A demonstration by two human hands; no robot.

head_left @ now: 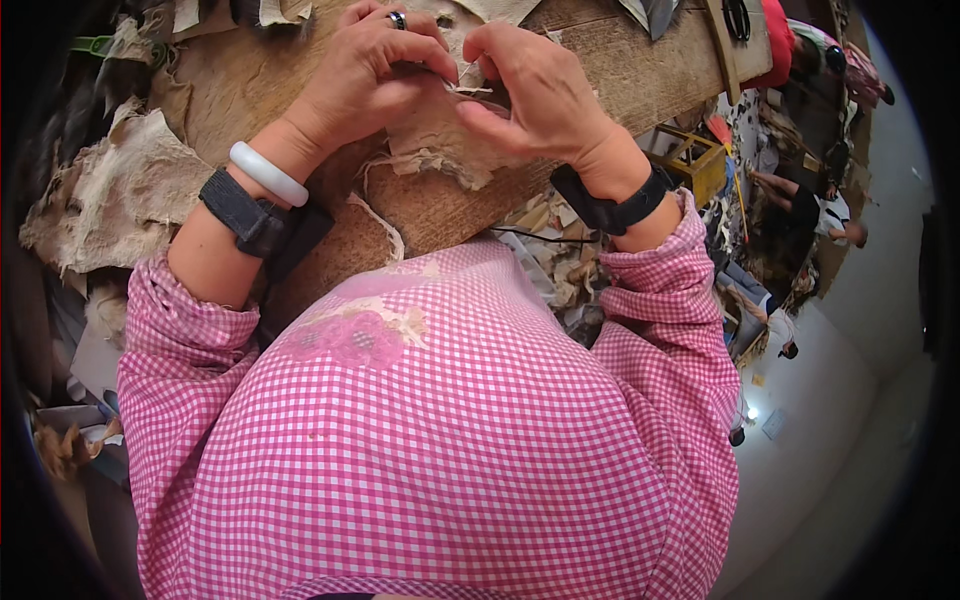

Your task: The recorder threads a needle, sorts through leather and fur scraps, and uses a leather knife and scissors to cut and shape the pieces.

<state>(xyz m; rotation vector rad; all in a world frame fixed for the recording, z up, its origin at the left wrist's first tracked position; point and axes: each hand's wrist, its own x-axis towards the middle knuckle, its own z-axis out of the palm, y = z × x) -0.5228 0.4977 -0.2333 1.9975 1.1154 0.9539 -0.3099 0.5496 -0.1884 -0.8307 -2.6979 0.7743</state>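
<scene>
"While your left hand (385, 65) pinches a pale strip (472, 89), does the right hand (540, 95) grip?"
"Its fingers (497, 45) curve half open; I cannot tell. Ragged hide (440, 138) lies below on the bench (645, 85), seemingly only partly worked."

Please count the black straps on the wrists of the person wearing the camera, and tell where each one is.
2. One strap is around the left wrist, beside the white bracelet; the other strap is around the right wrist. Neither is hidden.
</scene>
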